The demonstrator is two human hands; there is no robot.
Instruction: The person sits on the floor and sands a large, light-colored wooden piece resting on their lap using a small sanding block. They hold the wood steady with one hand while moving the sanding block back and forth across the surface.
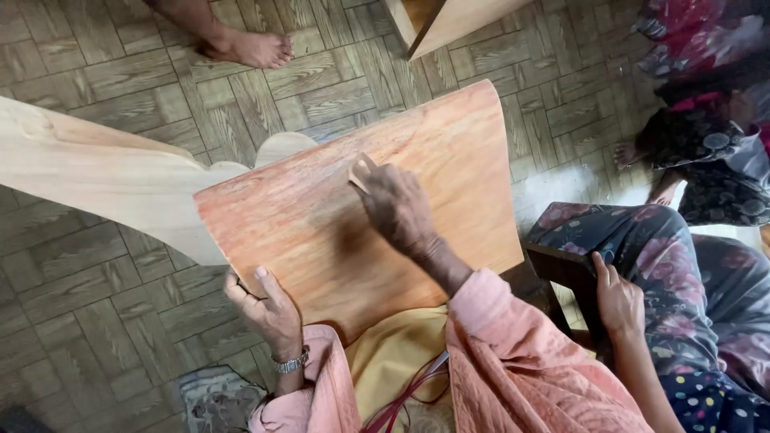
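A long pale carved board (96, 180) runs off toward the left over the wooden floor (88, 273). The left hand (269, 309) curls over the lower edge of the reddish wooden panel (321, 232), propping it tilted on the lap so it stays put. The right hand (397, 204), fingers closed, presses a small sanding pad (361, 172) flat against the panel's upper middle. At the right, another person's hand (618, 297) rests on a stool (561, 269).

The reddish-stained, curved wooden panel (321, 232) lies tilted across the person's lap, its grain running diagonally and its far edge rounded. A small tan square of sandpaper (361, 172) sits flat on the panel's upper middle. Beside the panel, at its left edge, a pale unstained scalloped wooden board (104, 176) stretches away leftward.
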